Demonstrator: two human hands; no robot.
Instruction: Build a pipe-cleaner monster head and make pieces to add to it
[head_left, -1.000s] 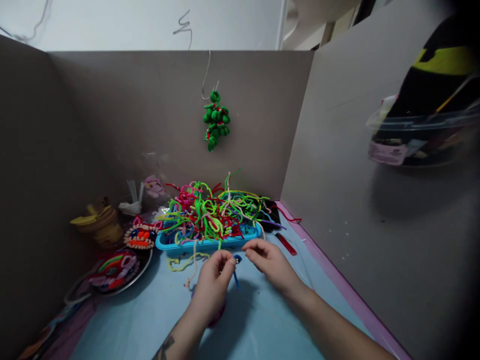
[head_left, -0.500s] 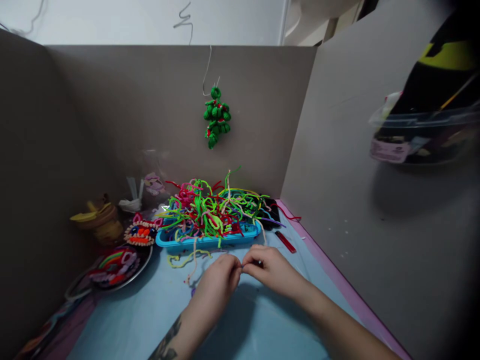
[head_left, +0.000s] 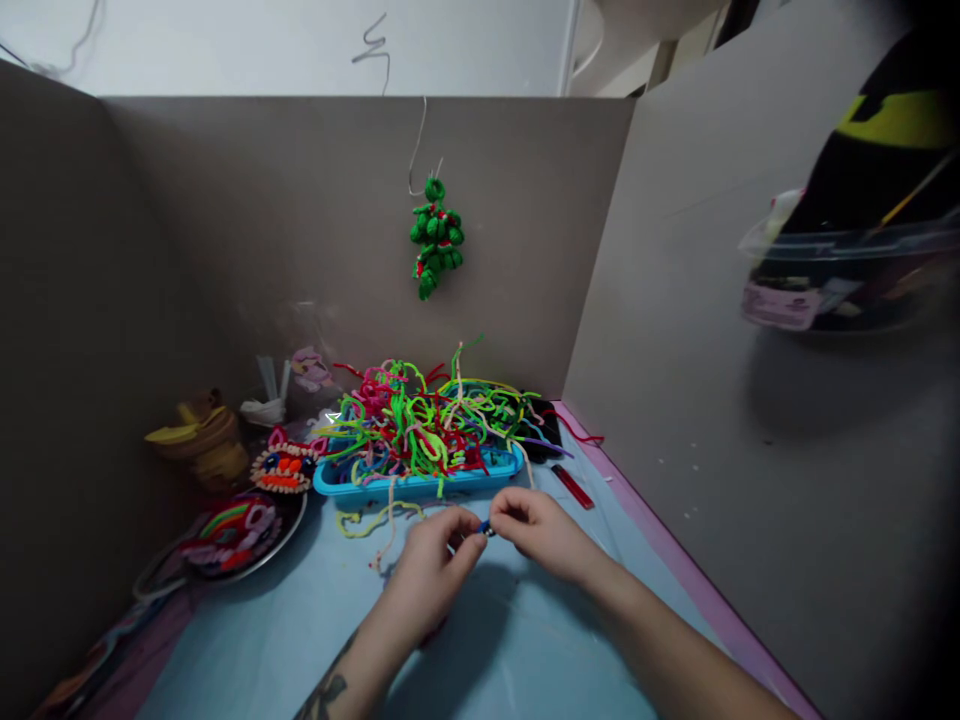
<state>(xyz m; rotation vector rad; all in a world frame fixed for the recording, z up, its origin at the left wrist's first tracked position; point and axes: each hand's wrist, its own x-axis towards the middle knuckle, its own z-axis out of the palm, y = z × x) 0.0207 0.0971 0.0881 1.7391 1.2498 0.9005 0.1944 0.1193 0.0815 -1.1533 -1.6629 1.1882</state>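
Dark blue, a small piece [head_left: 487, 528] sits pinched between the fingertips of the left hand [head_left: 441, 553] and those of the right hand [head_left: 547, 533], above the middle of the bench [head_left: 555, 655]. Toward the bench's back edge, a light-blue tray [head_left: 375, 490] overflows with tangled fuzzy stems [head_left: 420, 425]. Near the right edge lies a slim red object [head_left: 572, 487]; by the left edge, a dark dish [head_left: 296, 533] holds rainbow-coloured craftwork [head_left: 229, 525].

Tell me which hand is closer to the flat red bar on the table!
Right. The right hand is just left of the red bar, on its near side; the left hand is farther left, beyond the right hand.
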